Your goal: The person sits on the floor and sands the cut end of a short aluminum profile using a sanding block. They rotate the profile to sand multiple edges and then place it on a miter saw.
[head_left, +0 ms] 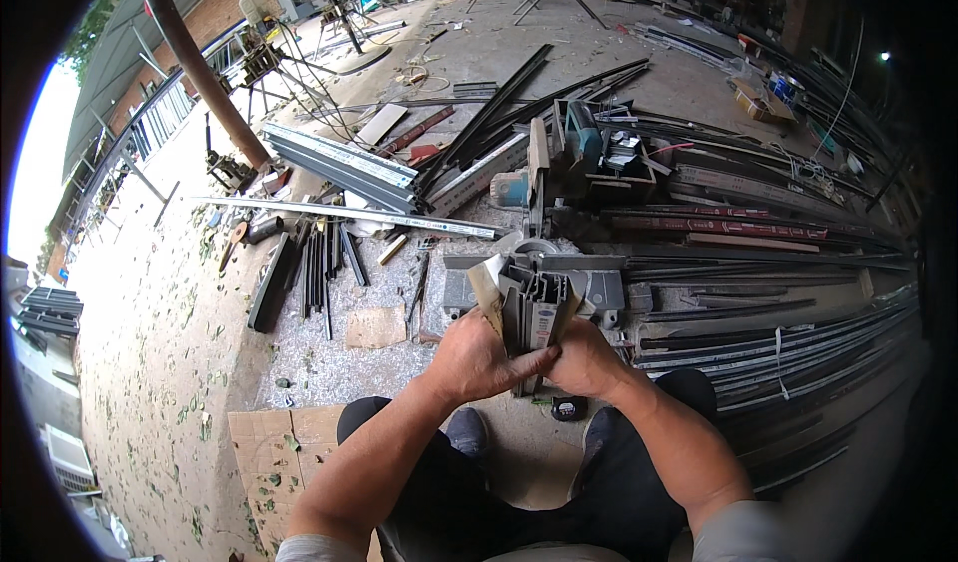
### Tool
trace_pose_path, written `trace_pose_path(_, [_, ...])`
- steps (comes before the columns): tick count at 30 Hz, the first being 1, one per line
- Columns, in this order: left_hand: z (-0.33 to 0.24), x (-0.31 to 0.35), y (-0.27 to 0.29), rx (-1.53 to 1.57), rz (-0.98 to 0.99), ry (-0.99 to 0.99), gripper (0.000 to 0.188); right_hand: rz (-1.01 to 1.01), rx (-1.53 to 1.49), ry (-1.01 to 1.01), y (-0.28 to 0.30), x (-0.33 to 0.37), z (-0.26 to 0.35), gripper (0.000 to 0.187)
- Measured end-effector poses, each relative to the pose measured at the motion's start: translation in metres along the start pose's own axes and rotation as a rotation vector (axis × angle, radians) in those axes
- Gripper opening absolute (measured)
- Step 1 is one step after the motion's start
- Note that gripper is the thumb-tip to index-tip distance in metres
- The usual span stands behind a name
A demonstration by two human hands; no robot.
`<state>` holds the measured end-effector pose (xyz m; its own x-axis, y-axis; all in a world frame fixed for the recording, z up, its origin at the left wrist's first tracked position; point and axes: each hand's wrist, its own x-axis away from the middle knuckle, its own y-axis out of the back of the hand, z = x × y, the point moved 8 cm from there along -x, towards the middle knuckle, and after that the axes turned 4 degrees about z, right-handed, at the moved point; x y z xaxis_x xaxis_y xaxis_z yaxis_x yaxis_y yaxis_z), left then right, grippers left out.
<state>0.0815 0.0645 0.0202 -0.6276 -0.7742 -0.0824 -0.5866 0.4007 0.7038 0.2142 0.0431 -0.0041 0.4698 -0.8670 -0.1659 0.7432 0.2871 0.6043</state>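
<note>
Both my hands are closed around a short bundle of dark metal profiles [533,314], held over the front of a mitre saw. My left hand [471,358] grips its left side, and my right hand [591,360] grips the right, thumbs near each other at the front. A tan strip of card or tape [486,290] flares up beside the left fingers. Just beyond the bundle is the saw base [604,292], partly hidden by the profiles. The teal saw head [579,133] stands raised behind it.
Long dark profiles [758,362] lie stacked on the right. More profiles [344,168] sit at the far left, near a rusty post [205,73]. Short offcuts [317,273] lie left of the saw. A black tape measure [569,408] rests between my feet, beside flattened cardboard [269,452].
</note>
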Motion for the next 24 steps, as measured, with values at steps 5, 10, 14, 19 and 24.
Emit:
trace_pose_path(5, [-0.0003,-0.0006,-0.0001,-0.023,-0.001,-0.006,0.048,-0.010,-0.019,-0.001,-0.0003,0.0006,-0.0025,0.045])
trace_pose_path(10, [-0.0059,0.0001,0.0021,-0.024,0.008,0.011,0.051,-0.003,-0.055,-0.016,-0.0007,0.0013,-0.0029,0.045])
trace_pose_path(14, [-0.0035,0.0006,0.0012,-0.027,-0.009,0.017,0.053,0.003,-0.052,-0.014,-0.0016,0.0006,-0.0020,0.045])
trace_pose_path(19, [-0.0015,-0.0002,-0.0001,-0.046,-0.012,0.024,0.053,-0.017,-0.031,0.021,0.0010,-0.0002,0.0025,0.043])
trace_pose_path(24, [-0.0005,0.0002,-0.0005,-0.047,-0.011,0.040,0.053,-0.026,0.036,0.027,-0.0003,0.0013,-0.0029,0.043])
